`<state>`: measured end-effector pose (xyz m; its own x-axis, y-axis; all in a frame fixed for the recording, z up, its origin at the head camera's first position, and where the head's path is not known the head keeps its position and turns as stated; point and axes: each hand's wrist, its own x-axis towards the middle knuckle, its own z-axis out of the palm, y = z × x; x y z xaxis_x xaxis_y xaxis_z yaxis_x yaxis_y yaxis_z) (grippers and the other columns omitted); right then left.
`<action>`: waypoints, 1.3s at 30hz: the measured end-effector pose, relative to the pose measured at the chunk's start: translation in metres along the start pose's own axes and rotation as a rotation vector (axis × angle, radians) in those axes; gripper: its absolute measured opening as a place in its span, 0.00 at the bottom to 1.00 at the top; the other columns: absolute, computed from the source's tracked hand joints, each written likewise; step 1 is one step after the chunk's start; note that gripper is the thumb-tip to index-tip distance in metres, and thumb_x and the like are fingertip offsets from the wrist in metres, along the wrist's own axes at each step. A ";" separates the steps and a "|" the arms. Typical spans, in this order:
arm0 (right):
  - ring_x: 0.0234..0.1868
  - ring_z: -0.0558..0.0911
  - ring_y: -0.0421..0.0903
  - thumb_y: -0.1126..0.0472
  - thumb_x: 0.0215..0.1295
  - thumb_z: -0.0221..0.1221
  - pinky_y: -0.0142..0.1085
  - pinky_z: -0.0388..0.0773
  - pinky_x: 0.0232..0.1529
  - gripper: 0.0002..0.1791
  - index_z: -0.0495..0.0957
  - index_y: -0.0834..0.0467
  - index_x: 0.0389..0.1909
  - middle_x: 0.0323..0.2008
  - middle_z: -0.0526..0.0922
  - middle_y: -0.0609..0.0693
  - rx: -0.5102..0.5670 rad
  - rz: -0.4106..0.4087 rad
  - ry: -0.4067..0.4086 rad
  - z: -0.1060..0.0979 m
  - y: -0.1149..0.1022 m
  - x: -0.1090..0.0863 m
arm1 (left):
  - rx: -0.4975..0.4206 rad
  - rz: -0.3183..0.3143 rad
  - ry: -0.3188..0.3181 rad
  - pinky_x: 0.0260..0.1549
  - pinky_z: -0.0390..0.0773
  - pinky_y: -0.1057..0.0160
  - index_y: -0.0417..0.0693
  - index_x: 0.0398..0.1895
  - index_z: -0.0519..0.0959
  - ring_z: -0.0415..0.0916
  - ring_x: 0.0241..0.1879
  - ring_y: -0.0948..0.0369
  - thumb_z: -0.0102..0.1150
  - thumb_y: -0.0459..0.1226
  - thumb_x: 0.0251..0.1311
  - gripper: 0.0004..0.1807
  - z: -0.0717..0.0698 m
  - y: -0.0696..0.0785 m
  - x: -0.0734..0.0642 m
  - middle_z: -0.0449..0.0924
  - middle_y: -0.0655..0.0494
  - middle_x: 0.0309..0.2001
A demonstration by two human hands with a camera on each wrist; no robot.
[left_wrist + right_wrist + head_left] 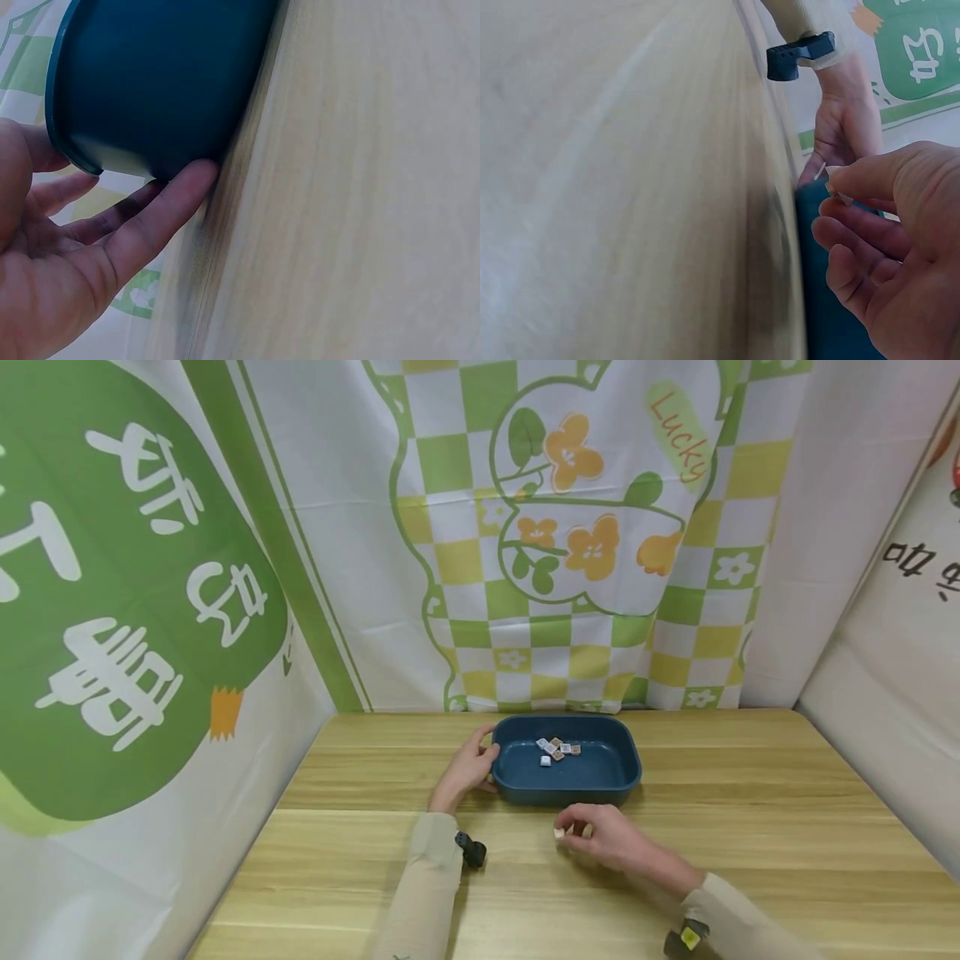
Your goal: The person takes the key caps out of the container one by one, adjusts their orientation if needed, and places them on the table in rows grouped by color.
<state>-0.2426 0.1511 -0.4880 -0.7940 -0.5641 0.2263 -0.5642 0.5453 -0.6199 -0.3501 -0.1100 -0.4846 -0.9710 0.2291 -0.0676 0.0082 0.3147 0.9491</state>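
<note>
A dark blue rectangular plastic basin [570, 797] stands on the wooden table. My left hand [468, 770] holds its left end, the thumb at the rim and the fingers against the outer wall [150, 82]. In front of the basin's near side, my right hand [603, 837] pinches a small white block [558, 833] between thumb and fingertips. The right wrist view shows this block [840, 196] mostly covered by the fingers, with a brownish part showing. Inside the basin lie several similar small blocks [545, 761], white and orange-brown, most of them clustered toward the back.
The wooden table [345, 827] extends to both sides and in front of the basin. A printed curtain [465, 560] hangs right behind its back edge, with more printed cloth [150, 610] on the left and at the right. Each wrist wears a small black camera [471, 850].
</note>
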 end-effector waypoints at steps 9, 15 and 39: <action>0.32 0.73 0.31 0.60 0.61 0.67 0.25 0.75 0.31 0.05 0.82 0.50 0.38 0.31 0.78 0.38 -0.016 -0.002 -0.044 0.013 -0.001 -0.004 | -0.011 0.002 -0.001 0.26 0.87 0.52 0.61 0.76 0.57 0.75 0.26 0.54 0.43 0.41 0.77 0.27 0.001 0.002 -0.001 0.72 0.33 0.56; 0.34 0.74 0.30 0.59 0.61 0.67 0.26 0.76 0.34 0.05 0.83 0.49 0.37 0.32 0.80 0.38 -0.049 -0.005 -0.059 0.019 0.000 -0.006 | -0.013 0.012 -0.004 0.25 0.87 0.52 0.59 0.76 0.56 0.73 0.23 0.55 0.43 0.41 0.77 0.27 0.001 0.001 0.000 0.72 0.33 0.57; 0.31 0.75 0.34 0.61 0.61 0.66 0.26 0.76 0.32 0.07 0.82 0.57 0.40 0.31 0.80 0.43 -0.079 -0.036 -0.076 -0.003 -0.007 0.002 | 0.005 0.006 0.000 0.27 0.87 0.52 0.59 0.76 0.56 0.71 0.24 0.56 0.42 0.41 0.77 0.27 0.000 0.000 0.001 0.71 0.33 0.56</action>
<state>-0.2410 0.1485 -0.4810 -0.7554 -0.6277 0.1879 -0.6103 0.5696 -0.5505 -0.3509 -0.1100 -0.4851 -0.9711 0.2306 -0.0620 0.0151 0.3184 0.9478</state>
